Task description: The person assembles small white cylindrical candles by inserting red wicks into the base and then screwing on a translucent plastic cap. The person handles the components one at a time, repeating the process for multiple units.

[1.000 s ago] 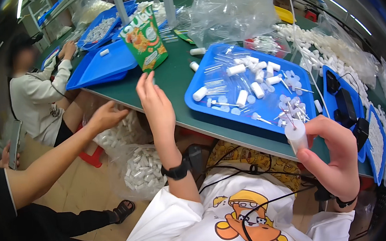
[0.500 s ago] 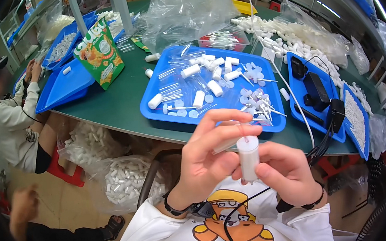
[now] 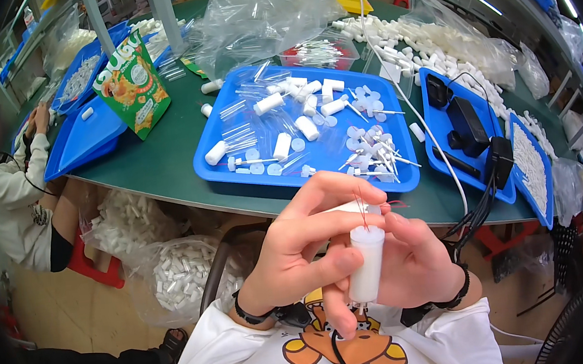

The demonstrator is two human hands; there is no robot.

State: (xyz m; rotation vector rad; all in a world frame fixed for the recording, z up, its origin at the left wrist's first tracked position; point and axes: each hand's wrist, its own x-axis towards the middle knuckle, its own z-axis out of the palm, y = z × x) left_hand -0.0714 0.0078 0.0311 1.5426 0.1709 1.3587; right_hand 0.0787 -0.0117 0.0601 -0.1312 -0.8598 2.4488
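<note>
Close to my chest, a white cylinder (image 3: 368,266) stands slightly tilted, with a translucent cap and thin red threads rising from its top. My left hand (image 3: 295,255) is closed, its thumb pressing the cylinder's side and a finger low by its bottom end. A second white cylinder (image 3: 353,207) lies across behind it at the left fingers, red threads trailing from its right end. My right hand (image 3: 422,261) curls around the upright cylinder from behind and right; some of its fingers are hidden. Beyond the hands, a blue tray (image 3: 334,151) holds white cylinders, clear thin tubes and translucent discs with white stems.
A tray with black adapters and cables (image 3: 469,126) sits right of the main tray, crossed by a white cord (image 3: 426,123). A green snack bag (image 3: 131,88) stands left. White cylinders (image 3: 434,63) are heaped behind. Another person (image 3: 15,187) sits at far left.
The upright cylinder has come lower and tilted, and my left thumb now presses it. The second cylinder shows more clearly behind it. The view has shifted slightly.
</note>
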